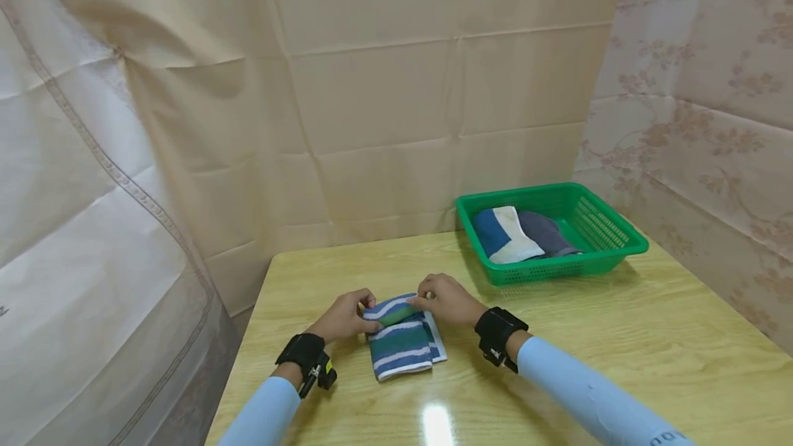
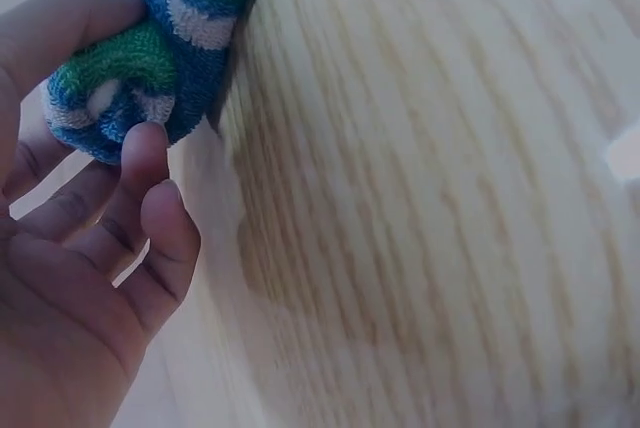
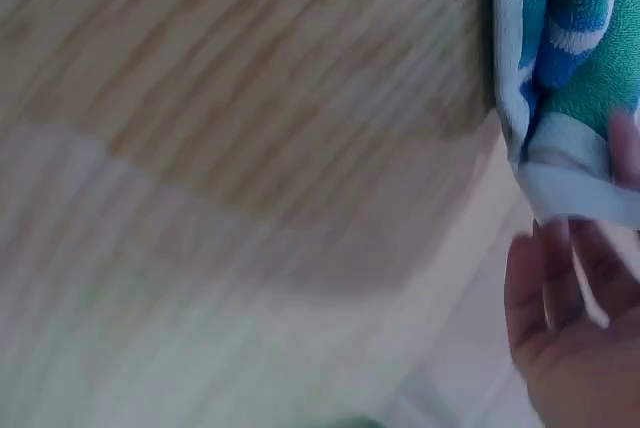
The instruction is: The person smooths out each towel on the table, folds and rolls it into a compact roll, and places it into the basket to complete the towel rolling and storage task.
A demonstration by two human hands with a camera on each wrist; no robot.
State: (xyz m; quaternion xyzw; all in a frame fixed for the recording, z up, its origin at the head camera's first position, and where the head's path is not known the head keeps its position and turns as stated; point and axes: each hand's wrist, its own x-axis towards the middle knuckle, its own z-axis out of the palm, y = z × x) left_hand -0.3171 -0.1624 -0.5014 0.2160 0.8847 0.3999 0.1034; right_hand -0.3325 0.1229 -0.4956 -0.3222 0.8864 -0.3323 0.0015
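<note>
A small terry towel with blue, green and white stripes lies on the table, its far end rolled over on itself. My left hand pinches the left end of that roll, thumb on top and fingers at the spiral end, as the left wrist view shows with the towel close up. At the roll's right end, my right hand pinches the cloth between thumb and fingers. In the right wrist view a white-edged layer of the towel sticks out by the fingers. The near part of the towel lies flat.
A green plastic basket stands at the back right of the wooden table. Inside it lie a blue and white folded cloth and a dark grey cloth. A beige curtain hangs behind the table.
</note>
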